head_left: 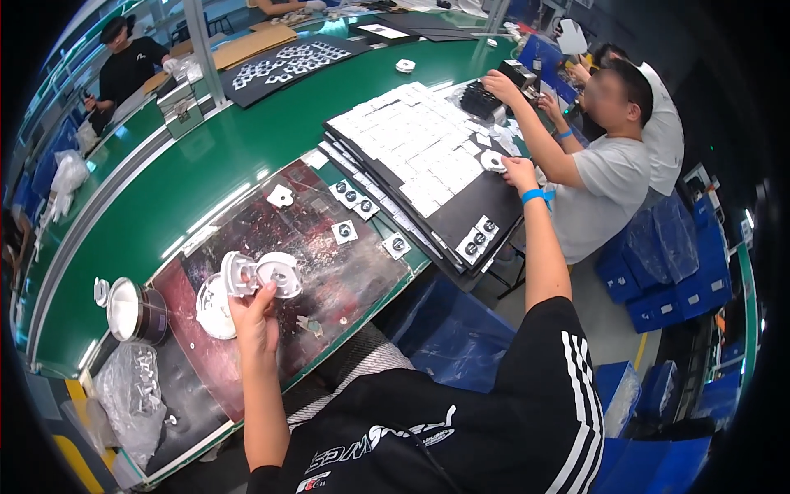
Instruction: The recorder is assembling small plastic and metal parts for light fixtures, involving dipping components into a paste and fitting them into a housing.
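My left hand point(257, 321) is closed on white plastic housing parts point(278, 275), two cupped pieces side by side above the stained work board point(329, 288). Just behind them lies a round white plastic piece point(216, 311), partly covered by the hand. Far to the right, my right hand point(518, 173) pinches a small white round part point(492, 161) with a dark centre. It is over the near right edge of a black-edged stack of sheets point(395, 148) covered with white pieces. Whether that part touches the stack, I cannot tell.
A tub of white paste point(136, 311) and a clear bag of small parts point(132, 403) stand at the left. White squares with dark discs point(344, 232) lie beside the stack. A co-worker point(605, 165) reaches in from the right. Blue bins point(448, 329) are below the table edge.
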{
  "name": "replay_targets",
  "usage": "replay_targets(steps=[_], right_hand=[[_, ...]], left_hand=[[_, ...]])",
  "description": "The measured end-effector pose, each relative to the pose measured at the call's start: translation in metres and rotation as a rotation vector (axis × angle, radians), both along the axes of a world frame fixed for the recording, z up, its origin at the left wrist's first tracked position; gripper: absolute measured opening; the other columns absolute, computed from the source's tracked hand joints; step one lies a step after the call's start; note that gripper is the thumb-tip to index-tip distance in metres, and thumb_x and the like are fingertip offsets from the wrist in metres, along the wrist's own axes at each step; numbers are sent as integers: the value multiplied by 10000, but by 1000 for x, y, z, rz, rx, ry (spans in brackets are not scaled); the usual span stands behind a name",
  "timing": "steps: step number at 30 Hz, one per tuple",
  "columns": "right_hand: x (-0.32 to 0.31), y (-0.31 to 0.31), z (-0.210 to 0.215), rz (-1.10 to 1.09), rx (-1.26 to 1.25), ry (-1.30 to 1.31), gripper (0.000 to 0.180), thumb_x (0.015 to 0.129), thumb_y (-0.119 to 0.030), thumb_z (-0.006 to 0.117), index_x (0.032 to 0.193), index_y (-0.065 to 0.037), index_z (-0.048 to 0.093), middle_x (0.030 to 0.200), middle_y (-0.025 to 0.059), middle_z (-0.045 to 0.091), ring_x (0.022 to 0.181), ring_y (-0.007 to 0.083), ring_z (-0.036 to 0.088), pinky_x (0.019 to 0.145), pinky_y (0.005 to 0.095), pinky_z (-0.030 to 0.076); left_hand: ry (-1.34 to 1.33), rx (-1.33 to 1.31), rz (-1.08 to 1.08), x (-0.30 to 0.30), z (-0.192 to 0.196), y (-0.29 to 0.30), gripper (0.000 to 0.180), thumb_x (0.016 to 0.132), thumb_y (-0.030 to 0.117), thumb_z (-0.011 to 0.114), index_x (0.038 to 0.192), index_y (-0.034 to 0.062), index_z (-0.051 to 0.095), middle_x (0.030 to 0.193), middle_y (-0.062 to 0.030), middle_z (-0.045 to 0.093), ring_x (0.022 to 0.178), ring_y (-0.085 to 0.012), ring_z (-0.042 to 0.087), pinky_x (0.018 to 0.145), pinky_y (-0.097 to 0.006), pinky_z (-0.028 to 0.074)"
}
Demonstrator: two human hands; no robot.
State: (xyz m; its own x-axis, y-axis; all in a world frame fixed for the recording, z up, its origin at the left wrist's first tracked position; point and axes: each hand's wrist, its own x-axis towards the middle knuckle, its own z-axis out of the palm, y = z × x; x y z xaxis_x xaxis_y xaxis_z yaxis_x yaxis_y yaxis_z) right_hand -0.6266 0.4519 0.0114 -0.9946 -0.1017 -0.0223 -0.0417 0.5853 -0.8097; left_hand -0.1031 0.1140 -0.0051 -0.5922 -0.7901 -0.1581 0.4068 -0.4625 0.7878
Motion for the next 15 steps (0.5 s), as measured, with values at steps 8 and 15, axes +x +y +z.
replay_targets(steps=[8,15], right_hand=[[224,-102,59,515,-255,419,243,902,-103,643,1134,-33,668,895,44,663,726,93,569,613,240,460],[381,-197,20,1010,-693,-296,567,913,-213,679,1399,-42,441,1249,140,572,1112,199,570,869,294,480]], left_hand=[[75,39,-44,-9,11,13,639,756,-128,706,1307,67,448,1129,-62,577,1005,-188,620,879,-335,546],[83,69,-84,-10,27,26,633,761,-108,721,1307,54,443,1110,-52,563,1001,-158,607,834,-302,554]])
